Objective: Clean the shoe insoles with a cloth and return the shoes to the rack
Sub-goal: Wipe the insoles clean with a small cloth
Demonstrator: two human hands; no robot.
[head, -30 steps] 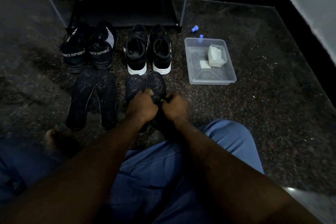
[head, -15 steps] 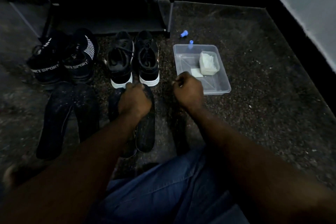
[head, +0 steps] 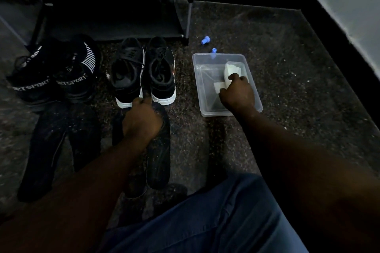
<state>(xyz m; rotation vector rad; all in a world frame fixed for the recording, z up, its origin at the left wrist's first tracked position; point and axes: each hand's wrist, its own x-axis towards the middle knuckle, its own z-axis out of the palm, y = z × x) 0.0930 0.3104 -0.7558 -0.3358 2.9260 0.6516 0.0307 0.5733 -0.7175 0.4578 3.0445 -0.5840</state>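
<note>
Two dusty dark insoles (head: 159,150) lie side by side on the floor, and my left hand (head: 141,120) is closed around their top ends. Behind them stands a pair of black shoes with white soles (head: 127,76). My right hand (head: 236,94) is inside a clear plastic tray (head: 198,88). Its curled fingers lie over the edge of a folded white cloth (head: 217,86), and the thumb is against a small white tub (head: 233,68). Whether it grips the cloth is hidden. The black shoe rack (head: 102,16) stands at the back.
A second insole pair (head: 51,146) lies at the left, below black "SPORT" shoes (head: 33,88). Two small blue caps (head: 205,39) lie behind the tray. A wall with a black skirting runs along the right. My knee in blue jeans (head: 205,222) fills the foreground.
My right hand left the insoles and moved right and forward into the tray, onto the white cloth. My left hand stayed on the insoles. The view shifted closer to the rack.
</note>
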